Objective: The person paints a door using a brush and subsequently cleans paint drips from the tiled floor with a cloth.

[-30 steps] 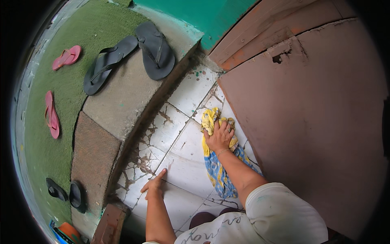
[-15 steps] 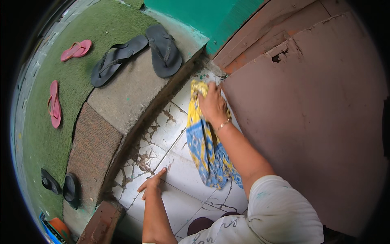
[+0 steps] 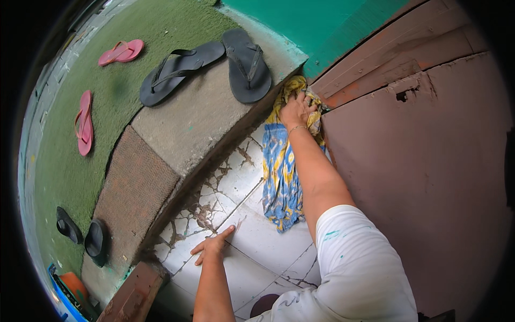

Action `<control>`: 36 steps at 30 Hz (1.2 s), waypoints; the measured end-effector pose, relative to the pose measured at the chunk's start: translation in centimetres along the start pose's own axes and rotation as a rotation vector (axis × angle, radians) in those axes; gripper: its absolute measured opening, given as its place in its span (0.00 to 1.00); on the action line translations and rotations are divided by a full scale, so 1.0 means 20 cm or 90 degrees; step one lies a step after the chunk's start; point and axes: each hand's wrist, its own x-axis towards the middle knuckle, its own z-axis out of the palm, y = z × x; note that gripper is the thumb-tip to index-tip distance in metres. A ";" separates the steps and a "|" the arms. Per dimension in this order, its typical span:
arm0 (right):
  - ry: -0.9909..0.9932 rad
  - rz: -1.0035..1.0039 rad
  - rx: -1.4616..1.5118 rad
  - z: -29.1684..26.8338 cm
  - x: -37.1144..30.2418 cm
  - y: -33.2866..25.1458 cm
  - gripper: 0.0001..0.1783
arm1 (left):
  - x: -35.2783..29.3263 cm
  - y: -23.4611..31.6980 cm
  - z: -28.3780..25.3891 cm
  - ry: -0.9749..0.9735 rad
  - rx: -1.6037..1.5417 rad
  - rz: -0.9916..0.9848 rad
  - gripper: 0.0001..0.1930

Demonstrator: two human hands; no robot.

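Observation:
A patterned cloth (image 3: 280, 177), yellow at the far end and blue with yellow figures nearer me, lies stretched over the white floor tiles. My right hand (image 3: 298, 110) presses down on its yellow part, in the corner between the concrete step and the brown door; its fingers are bent into the folds. The cloth's blue end trails back beside my right forearm. My left hand (image 3: 213, 248) rests on the white tiles (image 3: 257, 228) near the cracked patch, fingers spread and nothing in them.
The brown door (image 3: 418, 172) stands close on my right. Along the left runs a concrete step (image 3: 188, 129) with a brown mat (image 3: 137, 177) and large dark flip-flops (image 3: 248, 67). Pink flip-flops (image 3: 84, 123) and small dark sandals (image 3: 95, 242) lie farther left. A green wall (image 3: 306, 27) rises ahead.
My right hand has pushed the cloth farther away, into the corner by the door frame. My left hand stays on the tiles. The view has shifted a little.

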 end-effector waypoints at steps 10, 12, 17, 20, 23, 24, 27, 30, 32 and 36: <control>-0.229 -0.199 0.209 -0.27 -0.37 0.02 0.26 | 0.10 -0.04 0.03 0.039 -0.024 -0.015 0.90; 0.015 -0.096 0.247 -0.31 -0.20 -0.01 0.21 | 0.11 -0.03 0.01 0.021 0.000 -0.027 0.90; 0.176 0.007 -0.032 -0.02 0.06 -0.01 0.13 | -0.03 0.03 0.01 0.021 -0.021 -0.031 0.89; -0.006 0.020 -0.046 -0.02 0.10 -0.04 0.13 | -0.07 0.06 0.01 0.009 -0.014 -0.018 0.89; -0.231 -0.157 -0.044 -0.10 0.00 -0.07 0.11 | 0.06 0.00 0.04 0.028 -0.001 -0.006 0.89; -0.366 -0.233 -0.039 -0.23 -0.07 -0.12 0.11 | 0.09 -0.02 0.02 0.036 -0.024 -0.026 0.89; -0.191 -0.262 -0.050 -0.25 -0.12 -0.09 0.11 | 0.09 -0.03 0.02 0.051 -0.053 -0.050 0.90; 0.234 -0.140 -0.022 -0.05 0.09 0.01 0.10 | 0.03 0.01 0.03 0.039 -0.018 -0.028 0.89; 0.264 -0.067 -0.123 0.09 0.26 0.07 0.11 | -0.06 0.06 0.03 0.004 0.039 0.001 0.89; 0.051 0.003 0.002 0.02 0.17 -0.02 0.08 | -0.07 0.06 -0.01 0.015 0.022 -0.025 0.89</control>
